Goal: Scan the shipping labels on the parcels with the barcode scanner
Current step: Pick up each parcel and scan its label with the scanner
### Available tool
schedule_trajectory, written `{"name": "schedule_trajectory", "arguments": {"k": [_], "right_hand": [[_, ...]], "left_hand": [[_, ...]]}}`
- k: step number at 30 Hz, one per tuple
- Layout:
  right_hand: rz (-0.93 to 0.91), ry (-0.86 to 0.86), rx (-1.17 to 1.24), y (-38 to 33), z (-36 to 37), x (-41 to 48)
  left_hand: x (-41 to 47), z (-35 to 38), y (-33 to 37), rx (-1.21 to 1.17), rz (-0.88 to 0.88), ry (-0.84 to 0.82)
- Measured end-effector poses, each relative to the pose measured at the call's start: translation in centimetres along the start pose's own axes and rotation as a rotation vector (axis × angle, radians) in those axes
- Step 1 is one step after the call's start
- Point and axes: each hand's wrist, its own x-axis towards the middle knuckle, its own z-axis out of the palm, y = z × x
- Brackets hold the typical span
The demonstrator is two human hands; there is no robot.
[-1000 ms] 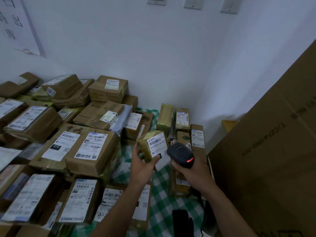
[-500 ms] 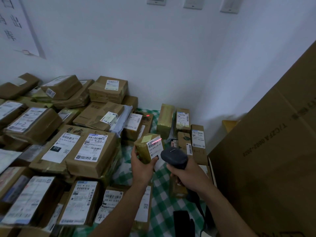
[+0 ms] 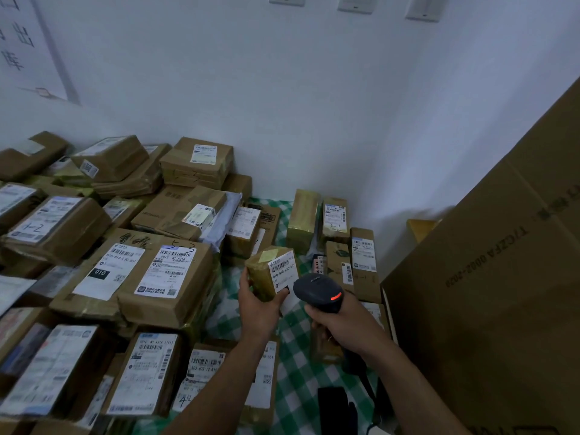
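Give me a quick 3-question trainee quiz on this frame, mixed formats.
1. True or false: the left hand holds a small tape-wrapped brown parcel with a white shipping label on it.
2. What does the right hand grip?
A. the black handheld barcode scanner
B. a marker pen
C. a roll of tape
3. Fill in: the small light on the scanner's head glows ____.

Key: 1 true; 2 A; 3 red.
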Motion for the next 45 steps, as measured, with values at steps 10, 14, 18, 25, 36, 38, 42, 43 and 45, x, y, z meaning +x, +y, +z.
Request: {"name": "schedule_trajectory", "arguments": {"k": [10,14,18,25,36,38,42,43,45], "right_hand": [[0.066,0.143,0.076,3.6,-2.1,2.1],[0.097,0.206,0.029,5.3,-3.0,3.4],[0.132,0.211,0.0,5.3,-3.6,4.7],[0.161,0.175,-0.031,5.8,-3.3,7.1],[0.169,0.146,-0.04,6.6,-3.0,7.8],[0.162,0.15,-0.055,6.7,-3.0,7.7],[0.157,0.164,-0.076,6.2,-2.8,7.3],[0.141,0.174,-0.068,6.0,-2.7,7.0],[0.091,0.184,-0.052,5.8,-2.4,6.2]], "left_hand": [[2.2,0.7,-0.7,0.026,-0.273,-0.131],[4.7,2.5,-0.5,0.129,-0.314,-0.214],[8.0,5.0,-0.7,0.076,-0.444,-0.282],[9.9,7.4,-3.1,0.216,-0.379,-0.316],[11.1,8.7,-4.6,0.33,-0.304,-0.311],[11.0,8.5,-4.2,0.359,-0.282,-0.356],[8.4,6.4,-3.6,0.457,-0.149,-0.367],[7.5,5.3,-3.9,0.485,-0.122,-0.363],[5.6,2.8,-5.2,0.549,-0.08,-0.361]]}}
